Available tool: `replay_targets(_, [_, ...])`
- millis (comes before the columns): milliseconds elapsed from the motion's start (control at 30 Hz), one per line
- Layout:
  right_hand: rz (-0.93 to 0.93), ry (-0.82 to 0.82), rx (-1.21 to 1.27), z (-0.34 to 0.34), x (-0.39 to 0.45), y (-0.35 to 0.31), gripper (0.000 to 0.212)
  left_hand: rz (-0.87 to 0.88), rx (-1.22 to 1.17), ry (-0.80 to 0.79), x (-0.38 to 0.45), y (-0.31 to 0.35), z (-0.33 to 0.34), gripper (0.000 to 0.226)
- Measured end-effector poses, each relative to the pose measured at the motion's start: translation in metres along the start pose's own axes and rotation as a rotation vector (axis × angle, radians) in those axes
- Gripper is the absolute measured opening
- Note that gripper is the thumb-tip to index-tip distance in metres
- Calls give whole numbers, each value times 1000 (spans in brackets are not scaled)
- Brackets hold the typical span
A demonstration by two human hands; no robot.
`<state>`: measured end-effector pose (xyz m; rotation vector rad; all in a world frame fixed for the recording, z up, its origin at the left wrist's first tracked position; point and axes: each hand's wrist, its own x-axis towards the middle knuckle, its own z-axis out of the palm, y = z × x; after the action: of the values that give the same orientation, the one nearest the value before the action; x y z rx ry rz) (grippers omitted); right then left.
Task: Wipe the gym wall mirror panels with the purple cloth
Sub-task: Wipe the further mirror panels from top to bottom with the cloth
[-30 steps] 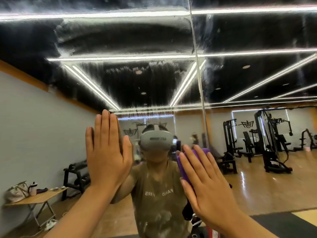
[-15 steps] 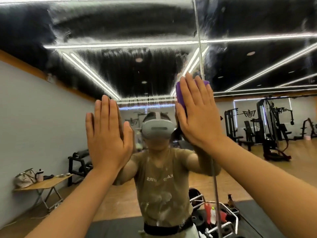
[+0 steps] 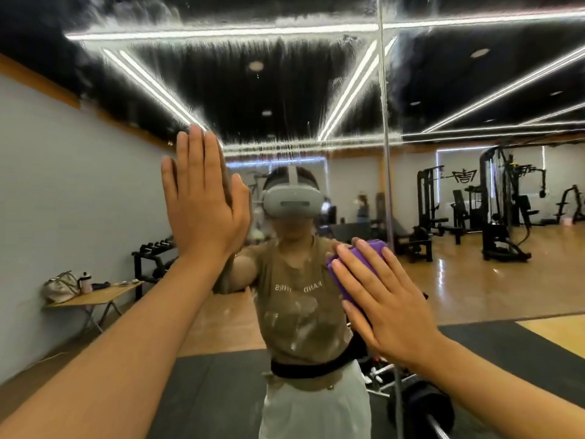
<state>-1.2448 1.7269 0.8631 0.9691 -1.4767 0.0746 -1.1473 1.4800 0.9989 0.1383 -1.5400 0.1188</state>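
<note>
The wall mirror [image 3: 285,99] fills the view, with wet streaks and smears across its upper part. A vertical seam [image 3: 386,172] splits it into two panels. My left hand [image 3: 202,201] lies flat on the left panel with straight fingers. My right hand [image 3: 383,299] presses the folded purple cloth [image 3: 351,264] flat against the glass just left of the seam, at chest height of my reflection. Most of the cloth is hidden under my fingers.
The mirror reflects the gym: a folding table [image 3: 95,294] with a bag at the left, a dumbbell rack [image 3: 152,255], black weight machines [image 3: 500,210] at the right, and a barbell [image 3: 424,410] on the dark floor mat below.
My right hand slid the purple cloth up to head height by the seam, then back down to chest height. My left hand stayed flat on the glass.
</note>
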Motion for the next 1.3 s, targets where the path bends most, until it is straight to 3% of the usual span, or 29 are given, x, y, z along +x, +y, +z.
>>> replay_targets(167, [-180,-59,-31,-10,49,44,57,0,8,11,0,0,1,64])
replay_targets(367, [72,79,20,-34,174,100,56,4,-6,22,0,0,1,63])
replay_targets(500, [191,163,15,-26,170,79,54,0,-4,25,0,-1,1,62])
replay_targets(600, [93,145,41,-14,118,48,52,-11,-13,20,-1,1,0,63])
replay_targets(800, [-281,-102,-10,-2,4,2,57,-15,-18,27,-1,1,-1,61])
replay_targets(1033, [-654,-224,-63,-11,48,48,58,-3,-38,40,0,1,0,61])
replay_targets(1167, [-526,-143,3,-21,132,84,50,3,-41,43,0,0,1,61])
replay_targets(1300, [-199,-32,-29,-35,191,98,54,1,-40,37,0,0,1,61])
